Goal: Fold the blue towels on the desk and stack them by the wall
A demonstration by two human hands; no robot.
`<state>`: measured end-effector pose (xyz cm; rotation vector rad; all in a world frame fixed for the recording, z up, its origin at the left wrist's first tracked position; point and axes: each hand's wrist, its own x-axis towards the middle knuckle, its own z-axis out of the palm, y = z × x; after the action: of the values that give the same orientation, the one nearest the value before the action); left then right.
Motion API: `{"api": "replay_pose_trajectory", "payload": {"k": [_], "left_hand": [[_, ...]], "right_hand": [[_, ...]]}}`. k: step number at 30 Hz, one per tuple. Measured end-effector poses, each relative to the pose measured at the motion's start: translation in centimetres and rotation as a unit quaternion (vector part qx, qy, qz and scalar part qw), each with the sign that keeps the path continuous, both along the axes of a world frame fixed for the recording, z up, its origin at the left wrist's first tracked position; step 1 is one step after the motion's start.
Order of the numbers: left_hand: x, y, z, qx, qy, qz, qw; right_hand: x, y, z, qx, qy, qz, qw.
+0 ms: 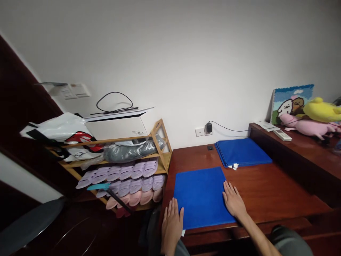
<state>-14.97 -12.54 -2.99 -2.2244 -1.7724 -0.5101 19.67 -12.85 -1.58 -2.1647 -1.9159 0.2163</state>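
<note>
So, hands well apart, fingers stretched out: the left hand [172,222] and right hand [234,201] flank the blue cloth [202,199], lying flat between them, with a blue stack [242,152] just beyond the right hand's fingertips.

I can read no word for certain. The bag [62,125] bears dark lettering below its red print, too blurred for me; the box [117,127] carries fine print beside a small square code; the tag [183,233] on my cloth [202,199] is illegible.
</note>
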Motion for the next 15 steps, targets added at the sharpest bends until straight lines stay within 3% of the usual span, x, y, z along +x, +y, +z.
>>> {"api": "replay_pose_trajectory", "payload": {"k": [3, 6, 8, 10, 12, 15], "left_hand": [[5.3, 0.6, 3.2, -0.011, -0.016, -0.037, 0.999], [13.4, 1.1, 5.5, -0.072, -0.031, -0.159, 0.984], [18.3, 1.1, 5.6, -0.126, -0.042, -0.219, 0.967], [21.5, 0.9, 4.9, -0.161, -0.053, -0.241, 0.956], [22.3, 0.7, 3.8, -0.166, -0.058, -0.238, 0.955], [18.9, 1.3, 2.6, -0.145, -0.044, -0.194, 0.969]], "right_hand": [[0.2, -0.1, -0.7, 0.016, 0.010, 0.006, 1.000], [0.4, -0.2, -0.6, 0.011, -0.001, 0.006, 1.000], [0.6, -0.3, -0.5, 0.005, -0.014, 0.022, 1.000], [0.7, -0.4, -0.5, 0.003, -0.026, 0.046, 0.999], [0.7, -0.5, -0.5, 0.003, -0.030, 0.054, 0.998], [0.5, -0.4, -0.3, 0.004, -0.024, 0.022, 0.999]]}}
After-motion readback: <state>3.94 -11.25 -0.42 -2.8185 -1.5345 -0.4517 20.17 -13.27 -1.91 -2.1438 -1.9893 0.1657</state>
